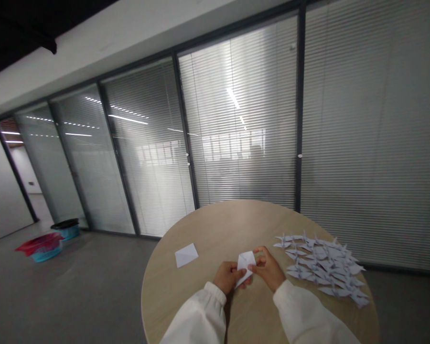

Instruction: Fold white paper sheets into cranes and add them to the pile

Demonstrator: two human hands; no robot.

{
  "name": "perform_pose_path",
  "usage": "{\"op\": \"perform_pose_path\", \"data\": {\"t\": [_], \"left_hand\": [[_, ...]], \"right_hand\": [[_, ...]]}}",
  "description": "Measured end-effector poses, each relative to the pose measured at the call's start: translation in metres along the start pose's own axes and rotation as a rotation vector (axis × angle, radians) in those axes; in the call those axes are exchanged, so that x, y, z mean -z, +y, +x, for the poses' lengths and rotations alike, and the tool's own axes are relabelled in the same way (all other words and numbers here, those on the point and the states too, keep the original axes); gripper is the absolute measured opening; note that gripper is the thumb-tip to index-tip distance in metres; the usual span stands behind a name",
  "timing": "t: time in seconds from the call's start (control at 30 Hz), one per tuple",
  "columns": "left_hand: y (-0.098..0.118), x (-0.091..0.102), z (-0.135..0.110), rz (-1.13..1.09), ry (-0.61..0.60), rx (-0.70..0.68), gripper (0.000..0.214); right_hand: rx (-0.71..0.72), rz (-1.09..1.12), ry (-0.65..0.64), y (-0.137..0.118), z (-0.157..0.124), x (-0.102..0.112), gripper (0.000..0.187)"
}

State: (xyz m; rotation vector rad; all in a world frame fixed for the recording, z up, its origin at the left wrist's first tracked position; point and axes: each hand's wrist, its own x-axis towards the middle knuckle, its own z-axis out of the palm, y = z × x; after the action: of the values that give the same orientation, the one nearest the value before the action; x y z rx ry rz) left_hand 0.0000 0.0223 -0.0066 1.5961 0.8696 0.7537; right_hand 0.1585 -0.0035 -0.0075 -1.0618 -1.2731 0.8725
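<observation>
Between my two hands, above the round table, is a small folded piece of white paper (pixel 244 262) with crease lines on it. My left hand (pixel 228 277) grips its lower left side, thumb on top and fingers partly underneath. My right hand (pixel 268 268) pinches its right edge between thumb and fingers. To the left on the table lies a flat white paper sheet (pixel 186 255) with a fold line. A group of folded white paper cranes (pixel 322 265) stands close together to the right of my right hand.
The round wooden table (pixel 232 217) stands before a glass wall with blinds (pixel 240 167). On the floor at left are a blue bin with a red bag (pixel 43 247) and another with a black bag (pixel 67 228).
</observation>
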Motion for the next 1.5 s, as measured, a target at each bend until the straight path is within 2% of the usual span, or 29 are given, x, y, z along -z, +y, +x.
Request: {"op": "perform_pose_path", "data": {"t": [0.37,0.87,1.17,1.37,1.5], "left_hand": [[0.002,-0.001,0.0,-0.078,-0.048,-0.017,0.039],[0.007,-0.003,-0.003,-0.113,-0.042,-0.046,0.035],[0.017,-0.007,-0.008,-0.113,-0.078,-0.019,0.033],[0.019,-0.009,-0.01,-0.126,-0.097,0.031,0.037],[0.016,-0.008,-0.006,-0.143,-0.036,0.033,0.041]], "right_hand": [[-0.038,0.019,-0.018,-0.003,0.0,0.001,0.042],[-0.048,0.018,-0.029,-0.003,0.001,0.002,0.039],[-0.046,0.109,-0.092,-0.008,-0.003,-0.001,0.042],[-0.018,0.153,-0.079,-0.01,-0.003,-0.001,0.037],[0.008,0.148,-0.036,-0.009,-0.001,0.002,0.033]]}}
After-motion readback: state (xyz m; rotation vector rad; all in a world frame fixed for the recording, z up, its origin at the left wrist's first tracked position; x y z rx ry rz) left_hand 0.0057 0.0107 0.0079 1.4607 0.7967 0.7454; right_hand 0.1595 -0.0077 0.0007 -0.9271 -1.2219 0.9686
